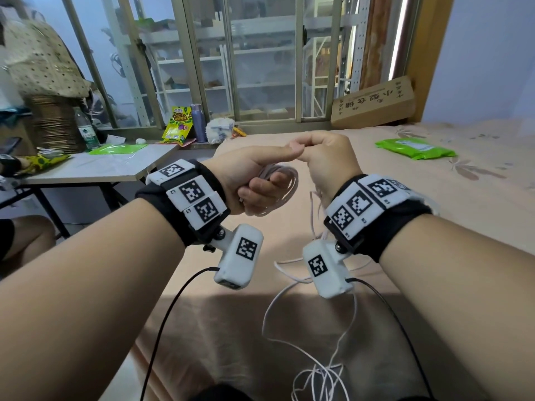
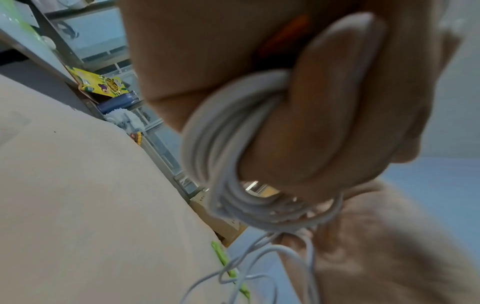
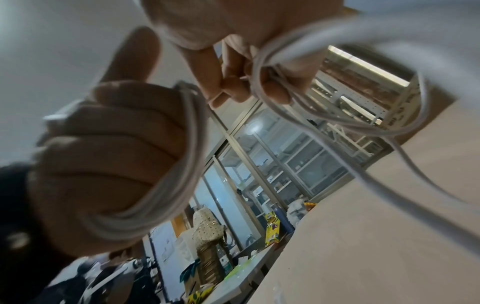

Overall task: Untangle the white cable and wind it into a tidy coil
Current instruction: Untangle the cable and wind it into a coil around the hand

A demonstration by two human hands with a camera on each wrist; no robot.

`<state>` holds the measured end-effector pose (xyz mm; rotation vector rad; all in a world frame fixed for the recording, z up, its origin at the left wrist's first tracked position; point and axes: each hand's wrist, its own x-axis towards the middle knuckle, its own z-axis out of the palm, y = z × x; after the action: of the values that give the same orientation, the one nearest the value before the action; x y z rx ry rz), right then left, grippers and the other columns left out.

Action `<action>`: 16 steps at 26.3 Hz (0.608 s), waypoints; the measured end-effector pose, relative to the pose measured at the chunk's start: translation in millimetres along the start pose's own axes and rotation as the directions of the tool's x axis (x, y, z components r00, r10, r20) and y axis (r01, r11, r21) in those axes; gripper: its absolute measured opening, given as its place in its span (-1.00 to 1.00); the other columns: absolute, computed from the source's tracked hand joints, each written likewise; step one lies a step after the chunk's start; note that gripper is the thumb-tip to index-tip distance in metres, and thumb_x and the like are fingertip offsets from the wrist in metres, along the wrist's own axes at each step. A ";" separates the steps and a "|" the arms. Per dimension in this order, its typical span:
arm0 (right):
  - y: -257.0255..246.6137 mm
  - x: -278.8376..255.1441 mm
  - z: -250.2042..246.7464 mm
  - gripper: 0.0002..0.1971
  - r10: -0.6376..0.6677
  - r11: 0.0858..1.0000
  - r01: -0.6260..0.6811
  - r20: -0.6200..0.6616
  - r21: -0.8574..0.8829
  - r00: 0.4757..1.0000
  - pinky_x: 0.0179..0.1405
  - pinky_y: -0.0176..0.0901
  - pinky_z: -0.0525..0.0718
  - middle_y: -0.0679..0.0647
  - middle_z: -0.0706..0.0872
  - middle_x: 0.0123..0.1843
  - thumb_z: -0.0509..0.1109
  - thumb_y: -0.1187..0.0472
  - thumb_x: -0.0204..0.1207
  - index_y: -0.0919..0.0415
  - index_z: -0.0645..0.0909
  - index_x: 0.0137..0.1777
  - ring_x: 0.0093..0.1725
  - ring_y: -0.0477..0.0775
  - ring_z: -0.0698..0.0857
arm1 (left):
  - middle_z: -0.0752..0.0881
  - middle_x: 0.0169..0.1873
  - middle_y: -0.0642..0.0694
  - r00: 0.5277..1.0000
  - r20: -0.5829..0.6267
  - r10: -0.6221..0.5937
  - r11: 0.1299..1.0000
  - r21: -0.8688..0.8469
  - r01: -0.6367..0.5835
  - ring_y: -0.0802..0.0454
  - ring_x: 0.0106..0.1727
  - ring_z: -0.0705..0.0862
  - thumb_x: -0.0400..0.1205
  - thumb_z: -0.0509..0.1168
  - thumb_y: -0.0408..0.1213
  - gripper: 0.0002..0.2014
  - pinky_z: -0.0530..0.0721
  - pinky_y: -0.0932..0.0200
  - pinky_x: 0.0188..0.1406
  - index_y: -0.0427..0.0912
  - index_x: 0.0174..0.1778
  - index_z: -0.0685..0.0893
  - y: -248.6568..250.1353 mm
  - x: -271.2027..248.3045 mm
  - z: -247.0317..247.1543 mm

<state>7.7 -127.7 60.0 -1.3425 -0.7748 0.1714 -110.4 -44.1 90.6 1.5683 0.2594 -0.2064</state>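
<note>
Several turns of the white cable (image 1: 285,186) are wound around the curled fingers of my left hand (image 1: 254,180), forming a coil (image 2: 228,156) held above the bed. My right hand (image 1: 324,160) is just to its right, its fingers (image 3: 233,82) curled round loose strands of the same cable (image 3: 285,59). The thumb tips of both hands nearly touch. From the right hand the loose cable (image 1: 321,369) hangs down to a tangled heap on the bed near the bottom edge of the head view.
The bed's peach sheet (image 1: 434,198) spreads under both hands, with a green packet (image 1: 414,149) at the far right. A grey table (image 1: 95,166) with bottles and snack bags stands to the left. A cardboard box (image 1: 373,102) leans by the window.
</note>
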 end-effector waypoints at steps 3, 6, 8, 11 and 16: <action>3.7 -0.3 -2.2 -0.84 -0.019 1.000 0.019 0.010 -0.016 1.000 0.07 -0.14 0.67 -0.03 0.74 -0.29 0.44 0.38 0.47 0.14 0.74 -0.27 -0.15 -0.06 0.69 | 0.28 -0.84 0.06 0.998 0.000 0.065 0.997 -0.040 -0.065 0.22 -0.88 0.21 0.58 0.11 0.10 -0.52 -0.15 0.34 -0.69 -0.13 -0.57 0.37 2.5 -3.4 2.8; 9.3 -0.6 2.9 -0.85 -0.048 0.995 0.054 0.076 -0.087 0.996 -0.13 -0.09 0.64 -0.01 0.71 -0.36 0.45 0.29 0.51 0.18 0.75 -0.29 -0.28 -0.04 0.63 | 0.33 -0.83 0.04 0.992 0.045 0.122 0.983 -0.145 -0.114 0.20 -0.87 0.25 0.64 0.04 0.09 -0.48 -0.04 0.36 -0.79 -0.16 -0.57 0.43 5.8 -3.3 1.4; 10.1 -1.9 2.2 -0.79 -0.005 0.989 0.024 0.127 -0.145 0.992 -0.32 -0.14 0.51 0.05 0.61 -0.44 0.40 0.26 0.54 0.39 0.71 -0.27 -0.38 -0.02 0.51 | 0.35 -0.82 0.03 0.987 0.059 0.146 0.973 -0.190 -0.133 0.19 -0.85 0.26 0.69 -0.03 0.09 -0.43 -0.12 0.29 -0.78 -0.16 -0.57 0.47 7.2 -3.4 -0.1; 11.5 -9.8 0.3 -0.60 0.031 0.990 -0.001 0.213 -0.142 0.977 -0.53 -0.21 0.36 0.08 0.46 -0.58 0.26 0.26 0.64 0.43 0.54 -0.43 -0.55 0.01 0.38 | 0.36 -0.81 0.03 0.978 0.022 0.208 0.943 -0.271 -0.194 0.18 -0.85 0.28 0.71 -0.07 0.10 -0.39 -0.18 0.23 -0.69 -0.15 -0.58 0.50 10.1 -5.3 -0.6; 11.5 -22.9 3.8 -0.60 0.108 0.993 -0.087 0.282 -0.085 0.953 -0.63 -0.21 0.41 -0.01 0.46 -0.68 0.18 0.29 0.64 0.29 0.52 -0.47 -0.62 0.10 0.40 | 0.38 -0.76 0.05 0.943 -0.167 0.287 0.834 -0.441 -0.332 0.19 -0.79 0.30 0.72 0.01 0.09 -0.44 -0.04 0.33 -0.60 -0.14 -0.55 0.47 13.8 -4.3 4.9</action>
<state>-8.0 -133.9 40.4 -1.4431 -0.9646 0.4274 -110.4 -49.1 104.9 1.1177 0.1102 0.1793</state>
